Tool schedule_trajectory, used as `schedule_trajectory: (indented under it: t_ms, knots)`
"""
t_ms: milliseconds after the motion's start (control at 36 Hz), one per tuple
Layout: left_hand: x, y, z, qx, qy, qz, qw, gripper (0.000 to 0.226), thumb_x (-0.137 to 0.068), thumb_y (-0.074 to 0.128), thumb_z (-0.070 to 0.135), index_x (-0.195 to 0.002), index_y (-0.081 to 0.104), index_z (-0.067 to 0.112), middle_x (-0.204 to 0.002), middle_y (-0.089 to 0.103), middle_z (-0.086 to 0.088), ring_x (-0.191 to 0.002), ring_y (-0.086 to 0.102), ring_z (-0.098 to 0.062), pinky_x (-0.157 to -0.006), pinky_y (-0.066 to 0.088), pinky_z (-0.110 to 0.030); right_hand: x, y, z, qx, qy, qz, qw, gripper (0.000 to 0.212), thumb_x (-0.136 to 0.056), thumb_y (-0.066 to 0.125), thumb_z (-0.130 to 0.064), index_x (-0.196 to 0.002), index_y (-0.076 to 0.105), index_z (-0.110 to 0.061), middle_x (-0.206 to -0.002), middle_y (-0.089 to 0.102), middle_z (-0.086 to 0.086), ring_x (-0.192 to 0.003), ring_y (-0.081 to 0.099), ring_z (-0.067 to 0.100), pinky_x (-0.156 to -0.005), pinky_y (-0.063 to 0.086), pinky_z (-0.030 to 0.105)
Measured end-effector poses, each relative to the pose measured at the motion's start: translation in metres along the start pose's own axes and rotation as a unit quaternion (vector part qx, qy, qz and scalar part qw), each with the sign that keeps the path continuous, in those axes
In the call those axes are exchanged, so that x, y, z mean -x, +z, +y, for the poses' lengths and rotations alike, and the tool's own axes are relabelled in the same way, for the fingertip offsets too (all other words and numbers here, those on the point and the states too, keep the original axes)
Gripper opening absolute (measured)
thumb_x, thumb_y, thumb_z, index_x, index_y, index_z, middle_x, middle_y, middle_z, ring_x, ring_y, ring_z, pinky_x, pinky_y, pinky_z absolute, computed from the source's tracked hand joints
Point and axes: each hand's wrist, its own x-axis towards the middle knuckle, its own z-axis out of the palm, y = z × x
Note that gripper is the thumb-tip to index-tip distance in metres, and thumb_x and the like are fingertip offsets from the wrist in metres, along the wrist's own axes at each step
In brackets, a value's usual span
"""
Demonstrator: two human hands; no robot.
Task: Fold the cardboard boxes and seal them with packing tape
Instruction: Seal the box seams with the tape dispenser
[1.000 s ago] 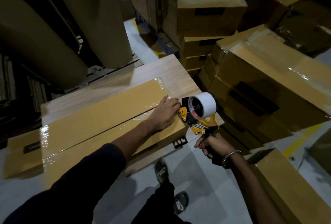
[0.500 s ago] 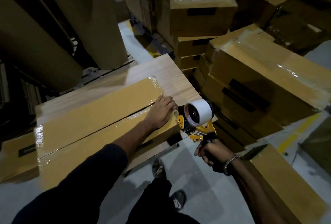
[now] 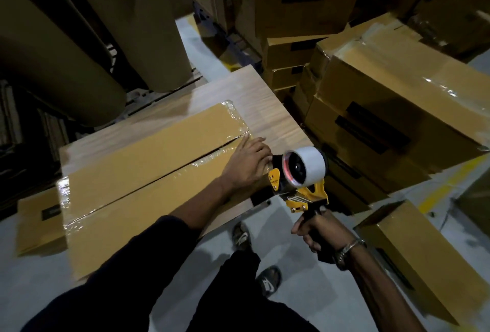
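A long flat cardboard box [image 3: 138,172] lies on a wooden table [image 3: 267,109], with clear tape along its centre seam and over both ends. My left hand [image 3: 248,163] presses flat on the box's right end, fingers straight, beside the seam. My right hand [image 3: 316,231] grips the black handle of a yellow tape dispenser [image 3: 299,175] with a white tape roll. The dispenser's head sits at the box's right end, just right of my left hand.
Sealed cardboard boxes [image 3: 397,109] are stacked to the right and behind the table. One more box [image 3: 413,257] stands on the floor at the lower right. Large brown paper rolls [image 3: 53,48] lean at the left. A flat carton [image 3: 39,217] lies left of the table. My sandalled feet [image 3: 267,278] stand below.
The view has shifted slightly. My left hand stays pressed on the box's right end, and the tape dispenser stays beside it, now a little closer to my left hand.
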Motion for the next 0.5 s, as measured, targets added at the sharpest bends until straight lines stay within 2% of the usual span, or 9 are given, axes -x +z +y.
schedule_trajectory:
  t_ms: [111,222,389,500]
  knots:
    - [0.000,0.000,0.000,-0.005,-0.006,-0.008,1.000,0.030,-0.110,0.042,0.033,-0.116,0.068,0.021,-0.125,0.067,0.002,-0.146,0.043,-0.022,-0.130,0.007,-0.051,-0.002,0.000,0.005,-0.022,-0.003,-0.003,1.000,0.028,-0.067,0.060,-0.005,-0.086,0.069,0.014,-0.051,0.044,0.012,-0.037,0.030,0.023,-0.045,0.025,0.026]
    - [0.002,0.000,0.003,-0.014,-0.017,-0.008,1.000,0.044,-0.109,0.032,0.037,-0.119,0.069,0.015,-0.126,0.068,-0.001,-0.145,0.044,-0.022,-0.131,0.007,-0.051,-0.007,0.008,-0.001,-0.027,0.020,-0.006,0.999,0.022,-0.081,0.050,0.003,-0.085,0.071,0.010,-0.054,0.044,0.013,-0.039,0.031,0.023,-0.047,0.026,0.026]
    - [0.001,0.001,0.008,-0.037,-0.012,0.002,0.999,0.040,-0.112,0.037,0.037,-0.115,0.070,0.016,-0.121,0.069,0.000,-0.144,0.045,-0.023,-0.130,0.010,-0.052,-0.009,0.016,-0.007,-0.106,0.112,-0.080,0.985,0.023,-0.082,0.046,0.004,-0.085,0.069,0.004,-0.052,0.041,0.007,-0.037,0.029,0.016,-0.047,0.023,0.024]
    - [0.003,0.001,0.009,-0.035,-0.012,0.001,0.999,0.040,-0.112,0.036,0.038,-0.113,0.071,0.018,-0.122,0.068,0.000,-0.145,0.044,-0.022,-0.130,0.011,-0.053,-0.006,0.009,-0.001,-0.103,0.139,-0.108,0.979,0.026,-0.085,0.046,0.004,-0.086,0.072,0.001,-0.054,0.039,0.004,-0.036,0.028,0.013,-0.047,0.023,0.022]
